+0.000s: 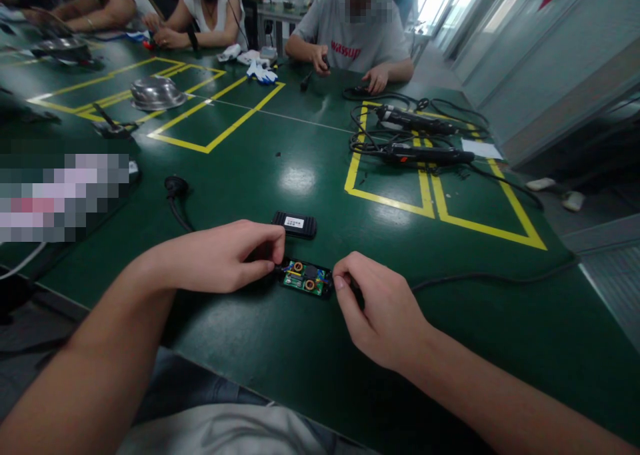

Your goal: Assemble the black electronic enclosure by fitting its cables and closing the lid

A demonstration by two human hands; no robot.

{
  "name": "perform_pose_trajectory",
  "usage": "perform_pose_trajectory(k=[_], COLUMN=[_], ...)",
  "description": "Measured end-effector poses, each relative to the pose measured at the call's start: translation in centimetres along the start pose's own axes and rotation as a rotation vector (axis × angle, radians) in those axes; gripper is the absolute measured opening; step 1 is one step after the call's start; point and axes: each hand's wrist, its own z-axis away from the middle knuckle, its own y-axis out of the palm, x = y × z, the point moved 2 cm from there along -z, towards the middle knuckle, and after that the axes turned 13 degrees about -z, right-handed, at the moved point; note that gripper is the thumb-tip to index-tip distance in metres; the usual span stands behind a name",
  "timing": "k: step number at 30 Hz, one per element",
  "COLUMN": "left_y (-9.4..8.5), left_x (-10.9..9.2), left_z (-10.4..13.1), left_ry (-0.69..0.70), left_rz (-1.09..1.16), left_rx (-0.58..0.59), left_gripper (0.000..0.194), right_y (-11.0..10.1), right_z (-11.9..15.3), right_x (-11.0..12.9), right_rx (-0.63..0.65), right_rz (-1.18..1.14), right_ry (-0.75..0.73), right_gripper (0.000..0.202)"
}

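A small black plastic case (287,293) lies open-topped on the green table in front of me. Inside it sits a green circuit board (303,278) with two copper-wound ring coils and some coloured wires. My left hand (235,255) pinches the cable end at the case's left side. At the right side, my right hand (375,302) has thumb and forefinger closed on the other cable end, partly hidden by the fingers. A black cable (480,280) runs off to the right behind that hand. Just beyond the case rests its ribbed black cover (303,224), bearing a white label.
A black plug (176,186) with its cord lies left of the cover. Two corded electric screwdrivers (425,154) rest at the right within yellow tape. A metal bowl (157,93) and gloves (262,72) are farther back. Across the table sits a person in grey (350,35).
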Motion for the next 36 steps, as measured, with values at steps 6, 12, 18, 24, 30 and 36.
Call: perform_pose_trajectory(k=[6, 12, 18, 24, 30, 36], left_y=[0.3, 0.2, 1.5, 2.3, 1.3, 1.6], left_x=[0.7, 0.5, 0.5, 1.6, -0.6, -1.0], left_z=[-0.4, -0.6, -2.2, -3.3, -2.0, -1.9], left_ry=[0.055, 0.126, -0.017, -0.118, 0.162, 0.212], left_rz=[0.026, -0.148, -0.258, -0.272, -0.072, -0.032], left_rx=[-0.029, -0.212, -0.523, -0.419, -0.364, -0.207], left_gripper=[0.016, 0.018, 0.035, 0.044, 0.035, 0.028], right_y=[0.3, 0.0, 0.5, 0.7, 0.4, 0.3], right_z=[0.0, -0.3, -0.2, 0.3, 0.3, -0.1], right_x=[-0.3, -0.1, -0.6, -1.5, -1.5, -0.8], right_rx=[0.041, 0.028, -0.065, -0.127, -0.085, -0.024], right_rz=[0.064, 0.065, 0.063, -0.081, -0.089, -0.063], right_ry=[0.049, 0.006, -0.015, 0.074, 0.109, 0.066], right_gripper=[0.013, 0.017, 0.013, 0.027, 0.045, 0.032])
